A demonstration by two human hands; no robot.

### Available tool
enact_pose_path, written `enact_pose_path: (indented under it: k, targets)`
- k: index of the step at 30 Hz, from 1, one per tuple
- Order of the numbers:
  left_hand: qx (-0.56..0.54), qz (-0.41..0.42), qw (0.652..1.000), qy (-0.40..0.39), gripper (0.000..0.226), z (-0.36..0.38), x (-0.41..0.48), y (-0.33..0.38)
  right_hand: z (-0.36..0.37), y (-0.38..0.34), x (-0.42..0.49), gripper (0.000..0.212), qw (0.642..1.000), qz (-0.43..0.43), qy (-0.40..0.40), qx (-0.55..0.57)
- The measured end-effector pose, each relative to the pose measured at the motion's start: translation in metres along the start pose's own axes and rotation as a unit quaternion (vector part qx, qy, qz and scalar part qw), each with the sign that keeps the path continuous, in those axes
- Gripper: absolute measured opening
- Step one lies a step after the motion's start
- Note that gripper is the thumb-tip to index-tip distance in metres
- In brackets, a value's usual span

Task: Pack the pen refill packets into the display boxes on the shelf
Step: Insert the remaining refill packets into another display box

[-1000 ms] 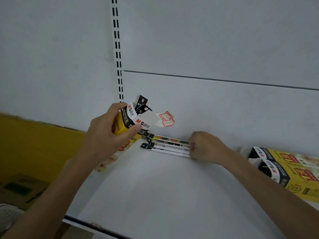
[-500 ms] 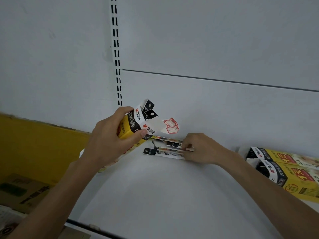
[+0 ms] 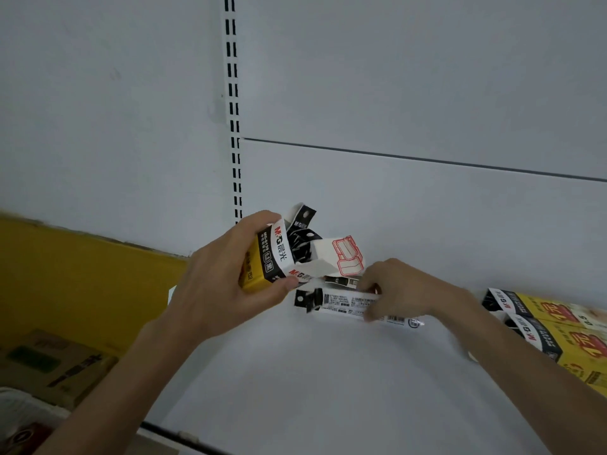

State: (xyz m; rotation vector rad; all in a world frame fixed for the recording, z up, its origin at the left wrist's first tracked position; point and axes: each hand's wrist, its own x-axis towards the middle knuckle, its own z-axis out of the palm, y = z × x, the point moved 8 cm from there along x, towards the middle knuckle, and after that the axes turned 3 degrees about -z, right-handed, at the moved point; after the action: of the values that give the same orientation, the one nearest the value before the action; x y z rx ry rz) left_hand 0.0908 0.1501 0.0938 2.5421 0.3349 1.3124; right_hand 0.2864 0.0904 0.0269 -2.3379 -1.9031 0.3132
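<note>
On the white metal shelf [image 3: 328, 389], close to its far wall, my right hand [image 3: 407, 290] curls its fingers [image 3: 372, 285] round the flat white pen refill packets [image 3: 341, 302], black ends pointing left. Just left of them, my left hand [image 3: 213, 290] grips the open-flapped yellow-and-black cardboard display box [image 3: 262, 261].

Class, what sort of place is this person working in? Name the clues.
Probably a stationery shop: a white shelf with a slotted upright on its back panel, branded yellow display boxes lying at the right, cardboard cartons lower left.
</note>
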Motion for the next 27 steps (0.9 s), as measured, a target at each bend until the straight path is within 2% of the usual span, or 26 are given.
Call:
enact_pose_path:
  k: [3,6,8,10,12,14,18,22,25,27]
  targets:
    - [-0.007,0.049,0.999,0.009,0.057,-0.005,0.000,0.008,-0.030,0.005,-0.009,0.027,0.996,0.021,0.088,0.026]
    - [-0.014,0.087,0.996,0.022,0.047,-0.009,-0.001,0.015,-0.077,0.011,-0.029,0.027,0.958,0.044,0.262,0.108]
    - [-0.023,0.091,0.995,0.026,0.043,-0.011,-0.001,0.017,-0.104,0.012,-0.046,0.019,0.898,0.016,0.375,0.230]
    - [-0.023,0.085,0.996,0.019,0.041,-0.010,0.000,0.017,-0.123,0.003,-0.063,0.007,0.798,-0.065,0.438,0.409]
    - [-0.021,0.076,0.997,0.007,0.042,-0.008,0.002,0.018,-0.136,-0.015,-0.077,0.007,0.712,-0.152,0.432,0.532]
    - [-0.012,0.070,0.997,0.004,0.043,-0.007,0.003,0.018,-0.137,-0.037,-0.081,0.008,0.669,-0.205,0.390,0.599]
    - [-0.014,0.058,0.998,-0.001,0.052,-0.005,0.004,0.021,-0.125,-0.061,-0.071,0.012,0.645,-0.230,0.338,0.645]
    - [-0.018,0.039,0.999,-0.005,0.070,-0.002,0.002,0.021,-0.119,-0.052,-0.057,0.005,0.619,-0.191,0.363,0.670]
    - [-0.013,0.026,1.000,-0.001,0.071,-0.003,0.002,0.019,-0.112,-0.048,-0.053,0.004,0.627,-0.178,0.359,0.668]
    - [-0.010,0.015,1.000,0.004,0.070,-0.004,0.003,0.017,-0.111,-0.045,-0.054,0.011,0.635,-0.170,0.363,0.660]
